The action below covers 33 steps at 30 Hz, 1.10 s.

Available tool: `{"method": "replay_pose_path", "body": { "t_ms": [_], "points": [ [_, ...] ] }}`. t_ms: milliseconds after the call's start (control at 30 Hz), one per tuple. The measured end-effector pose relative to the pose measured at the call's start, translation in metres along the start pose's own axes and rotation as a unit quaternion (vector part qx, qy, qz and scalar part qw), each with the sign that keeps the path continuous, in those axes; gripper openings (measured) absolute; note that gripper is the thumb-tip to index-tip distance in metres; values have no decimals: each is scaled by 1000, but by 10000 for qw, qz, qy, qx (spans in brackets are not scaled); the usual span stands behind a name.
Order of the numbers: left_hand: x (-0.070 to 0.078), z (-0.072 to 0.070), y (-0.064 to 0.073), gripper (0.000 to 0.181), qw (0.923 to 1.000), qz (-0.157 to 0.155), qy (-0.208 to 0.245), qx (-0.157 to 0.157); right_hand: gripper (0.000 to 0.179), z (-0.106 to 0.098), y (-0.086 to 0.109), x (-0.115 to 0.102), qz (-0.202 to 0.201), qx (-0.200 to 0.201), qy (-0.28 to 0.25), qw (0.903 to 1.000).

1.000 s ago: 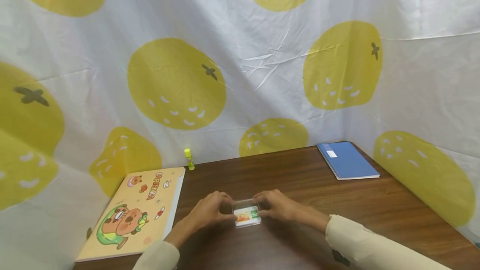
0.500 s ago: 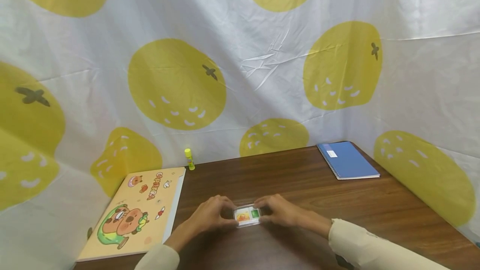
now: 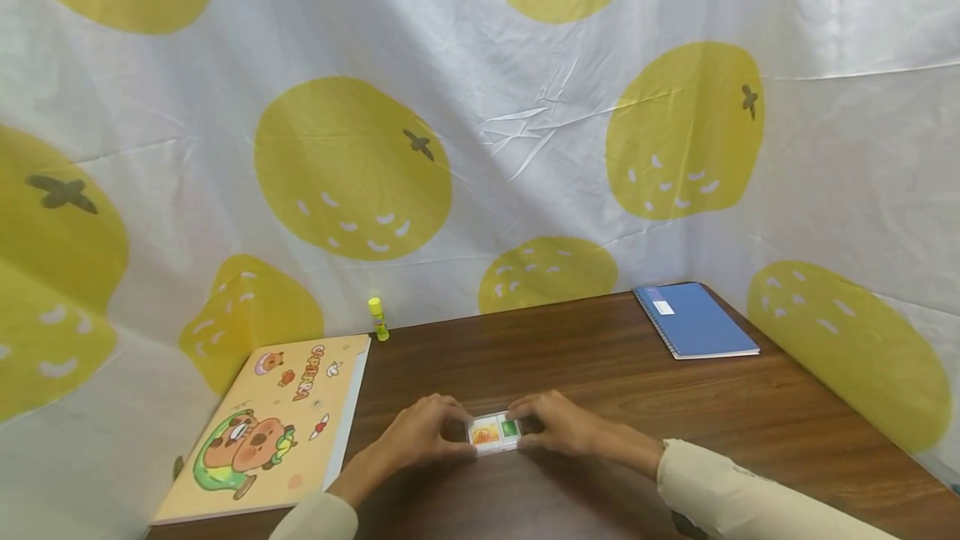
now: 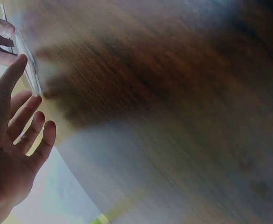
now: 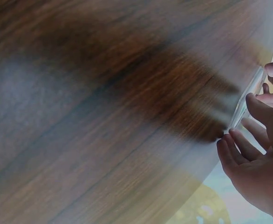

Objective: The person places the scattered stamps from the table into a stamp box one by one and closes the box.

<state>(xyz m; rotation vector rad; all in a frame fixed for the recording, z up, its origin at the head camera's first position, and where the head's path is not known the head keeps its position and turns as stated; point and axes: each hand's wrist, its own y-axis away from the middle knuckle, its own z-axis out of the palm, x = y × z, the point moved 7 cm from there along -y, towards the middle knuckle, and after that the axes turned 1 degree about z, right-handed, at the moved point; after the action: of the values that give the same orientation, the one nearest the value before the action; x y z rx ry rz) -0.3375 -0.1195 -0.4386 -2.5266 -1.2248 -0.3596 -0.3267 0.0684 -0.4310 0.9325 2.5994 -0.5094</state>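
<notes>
A small clear plastic case (image 3: 492, 432) with a white printed insert, orange at left and green at right, lies between both hands just over the brown table (image 3: 517, 357). My left hand (image 3: 420, 430) pinches its left end, thumb on the near side and fingers at the far side. At the other end, my right hand (image 3: 561, 425) holds it the same way. The left wrist view shows the case's thin edge (image 4: 33, 77), with the little and ring fingers spread away from it. In the right wrist view the case (image 5: 246, 99) is also seen nearly edge-on.
A cream folder with capybara drawings (image 3: 270, 427) lies at left. Behind it a yellow glue stick (image 3: 378, 319) stands at the table's back edge. A blue spiral notebook (image 3: 693, 321) lies at the back right. A white curtain with yellow fruit prints (image 3: 540, 190) surrounds the table.
A clear upper part, which stood out beyond the insert's far side, has come down flat over it. Both hands have lowered slightly toward the near side and keep their hold.
</notes>
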Motion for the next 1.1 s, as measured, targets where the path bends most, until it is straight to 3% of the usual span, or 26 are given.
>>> {"method": "replay_pose_path", "body": {
  "t_ms": [633,1100],
  "points": [
    [1,0,0,41,10000,-3,-50,-11,41,2,1,3,194,-120,-200,9995],
    [4,0,-1,36,9999,97,-60,7,39,0,1,2,242,-18,-43,9997]
  ]
}}
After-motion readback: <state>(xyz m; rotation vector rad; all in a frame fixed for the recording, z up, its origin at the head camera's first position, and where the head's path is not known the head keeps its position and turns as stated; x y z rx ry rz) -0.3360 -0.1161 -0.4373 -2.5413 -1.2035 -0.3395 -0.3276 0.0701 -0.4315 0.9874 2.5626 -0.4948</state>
